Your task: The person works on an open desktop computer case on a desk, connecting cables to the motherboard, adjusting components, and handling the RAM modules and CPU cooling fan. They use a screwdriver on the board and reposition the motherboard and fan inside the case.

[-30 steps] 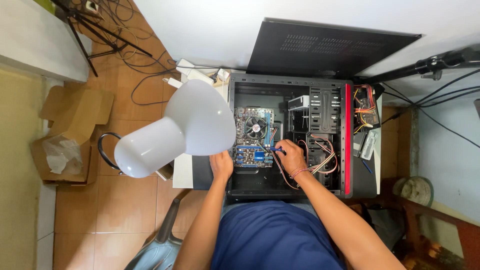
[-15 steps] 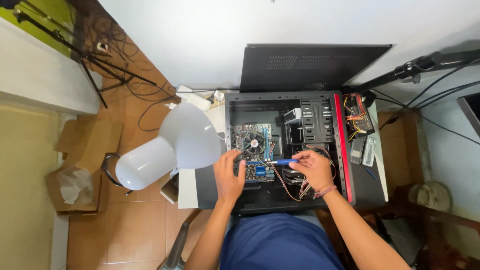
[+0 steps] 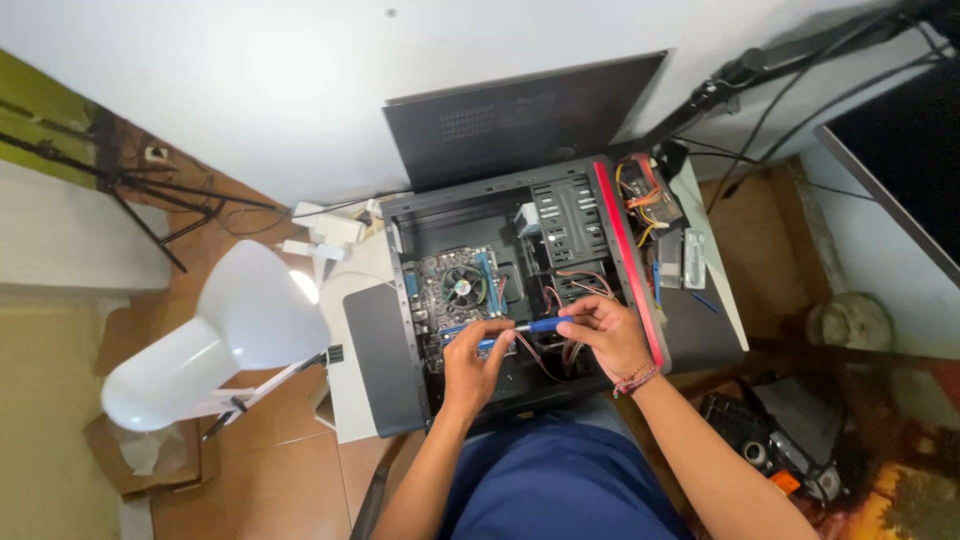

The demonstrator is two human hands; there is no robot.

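An open black computer case (image 3: 400, 350) lies on its side on a small white table, with a motherboard (image 3: 455, 290) and its round cooler fan showing inside. Above the case's lower part, my left hand (image 3: 472, 365) and my right hand (image 3: 605, 335) both hold a blue-handled screwdriver (image 3: 535, 326) lying crosswise between them. The left fingers pinch the tip end, the right fingers grip the handle. Coloured cables (image 3: 560, 300) hang loose in the case below my right hand.
A white desk lamp (image 3: 215, 345) stands left of the case. The black side panel (image 3: 520, 115) leans on the wall behind. A tripod (image 3: 150, 195) and cardboard box (image 3: 150, 455) sit at left, a monitor (image 3: 900, 170) and cables at right.
Both hands came up out of the case interior and met over it. The blue screwdriver now spans between them, and the camera view has shifted slightly.
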